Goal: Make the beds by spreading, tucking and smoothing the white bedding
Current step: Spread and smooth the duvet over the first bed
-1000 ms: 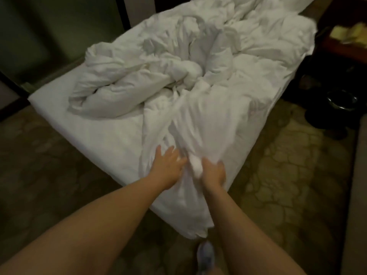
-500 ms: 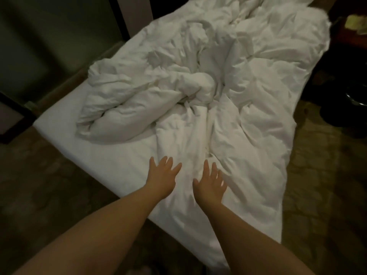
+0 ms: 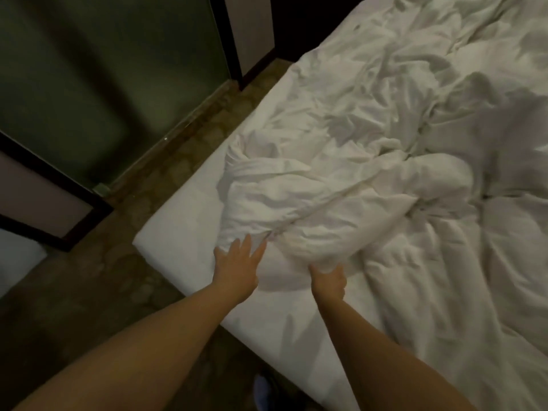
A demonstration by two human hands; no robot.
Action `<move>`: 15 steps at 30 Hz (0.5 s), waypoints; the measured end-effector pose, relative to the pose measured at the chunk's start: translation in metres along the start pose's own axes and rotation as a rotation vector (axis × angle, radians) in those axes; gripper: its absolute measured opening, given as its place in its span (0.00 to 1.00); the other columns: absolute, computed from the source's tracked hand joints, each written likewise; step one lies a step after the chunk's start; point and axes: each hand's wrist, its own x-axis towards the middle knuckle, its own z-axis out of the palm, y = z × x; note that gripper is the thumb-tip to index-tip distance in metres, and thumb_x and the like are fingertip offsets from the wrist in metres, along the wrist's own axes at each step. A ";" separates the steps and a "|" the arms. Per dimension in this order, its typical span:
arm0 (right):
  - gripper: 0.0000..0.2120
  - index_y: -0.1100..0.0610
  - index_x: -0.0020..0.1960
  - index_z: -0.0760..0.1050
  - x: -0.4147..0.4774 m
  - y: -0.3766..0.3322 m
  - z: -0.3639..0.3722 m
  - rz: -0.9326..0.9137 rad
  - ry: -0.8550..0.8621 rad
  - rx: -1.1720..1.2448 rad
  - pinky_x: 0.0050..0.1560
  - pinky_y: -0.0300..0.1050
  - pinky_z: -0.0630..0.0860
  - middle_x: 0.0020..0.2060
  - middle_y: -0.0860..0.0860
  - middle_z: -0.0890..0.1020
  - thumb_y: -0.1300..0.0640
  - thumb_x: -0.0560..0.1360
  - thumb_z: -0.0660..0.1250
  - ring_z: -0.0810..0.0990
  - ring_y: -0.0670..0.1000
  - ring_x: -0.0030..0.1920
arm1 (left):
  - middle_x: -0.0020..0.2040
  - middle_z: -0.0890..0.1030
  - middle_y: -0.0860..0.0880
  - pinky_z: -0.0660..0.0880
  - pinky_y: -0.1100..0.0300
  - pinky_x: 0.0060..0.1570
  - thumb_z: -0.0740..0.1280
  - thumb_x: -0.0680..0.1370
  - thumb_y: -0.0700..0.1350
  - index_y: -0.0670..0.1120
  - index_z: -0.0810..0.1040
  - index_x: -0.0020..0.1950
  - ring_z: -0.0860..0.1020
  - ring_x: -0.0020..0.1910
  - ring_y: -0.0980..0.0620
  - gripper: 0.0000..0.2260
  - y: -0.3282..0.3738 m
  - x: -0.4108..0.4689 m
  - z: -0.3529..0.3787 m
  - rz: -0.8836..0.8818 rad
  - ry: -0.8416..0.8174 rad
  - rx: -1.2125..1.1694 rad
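Note:
A crumpled white duvet [image 3: 370,161] lies bunched across the bed, its rolled edge ending near the bed's left corner. The white mattress sheet [image 3: 184,221] shows bare at that corner. My left hand [image 3: 238,266] reaches forward with straight, spread fingers, the tips touching the duvet's bunched end. My right hand [image 3: 329,280] sits just right of it, its fingers curled under and gripping a fold of the duvet, so the fingertips are hidden in the cloth.
A narrow strip of patterned floor [image 3: 184,134] runs between the bed's left side and a dark glass panel with black frames [image 3: 98,78]. The bed's near edge [image 3: 267,336] is right below my arms.
Both hands let go of the duvet's corner, lay flat, then moved left to the bunched roll. My right hand has now gripped a fold; the view turned left.

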 end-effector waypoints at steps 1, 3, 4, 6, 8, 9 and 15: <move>0.36 0.57 0.75 0.56 0.007 -0.007 0.015 0.072 0.024 0.087 0.66 0.56 0.66 0.70 0.61 0.67 0.46 0.75 0.68 0.67 0.63 0.68 | 0.78 0.39 0.46 0.51 0.36 0.69 0.56 0.81 0.53 0.54 0.35 0.77 0.46 0.76 0.43 0.33 -0.016 0.013 -0.002 -0.004 -0.011 -0.009; 0.41 0.58 0.77 0.53 0.025 -0.020 0.036 0.219 0.059 0.250 0.68 0.59 0.65 0.71 0.63 0.64 0.43 0.73 0.69 0.66 0.65 0.68 | 0.78 0.38 0.45 0.52 0.35 0.69 0.58 0.80 0.55 0.55 0.34 0.76 0.45 0.76 0.42 0.36 -0.036 0.043 -0.006 0.008 -0.036 -0.031; 0.44 0.59 0.77 0.50 0.034 -0.028 0.042 0.278 0.074 0.324 0.68 0.59 0.64 0.72 0.63 0.63 0.42 0.72 0.70 0.65 0.65 0.69 | 0.77 0.37 0.45 0.53 0.35 0.69 0.59 0.80 0.56 0.55 0.34 0.76 0.45 0.76 0.41 0.37 -0.043 0.061 -0.009 0.016 -0.048 -0.036; 0.50 0.59 0.77 0.47 0.056 -0.037 0.053 0.378 0.143 0.447 0.68 0.59 0.63 0.73 0.63 0.61 0.41 0.69 0.73 0.64 0.65 0.70 | 0.77 0.37 0.44 0.55 0.35 0.68 0.60 0.78 0.60 0.55 0.34 0.76 0.46 0.76 0.38 0.39 -0.054 0.098 -0.014 0.020 -0.078 -0.060; 0.52 0.61 0.76 0.50 0.076 -0.040 0.057 0.466 0.234 0.535 0.68 0.58 0.65 0.71 0.62 0.63 0.41 0.66 0.76 0.67 0.65 0.68 | 0.77 0.36 0.43 0.57 0.35 0.67 0.61 0.76 0.64 0.56 0.34 0.76 0.47 0.75 0.36 0.42 -0.059 0.133 -0.014 0.009 -0.117 -0.128; 0.49 0.63 0.76 0.53 0.084 -0.042 0.059 0.486 0.283 0.577 0.67 0.56 0.67 0.70 0.62 0.65 0.43 0.67 0.76 0.69 0.64 0.67 | 0.76 0.36 0.42 0.58 0.35 0.66 0.62 0.75 0.65 0.56 0.34 0.76 0.47 0.75 0.36 0.43 -0.060 0.148 -0.012 0.008 -0.135 -0.159; 0.07 0.55 0.54 0.74 0.083 -0.088 0.089 0.346 0.256 0.637 0.47 0.38 0.76 0.54 0.52 0.79 0.57 0.81 0.58 0.80 0.50 0.48 | 0.76 0.48 0.40 0.69 0.45 0.63 0.64 0.75 0.61 0.60 0.33 0.75 0.67 0.65 0.38 0.43 -0.064 0.206 0.005 0.118 -0.162 -0.368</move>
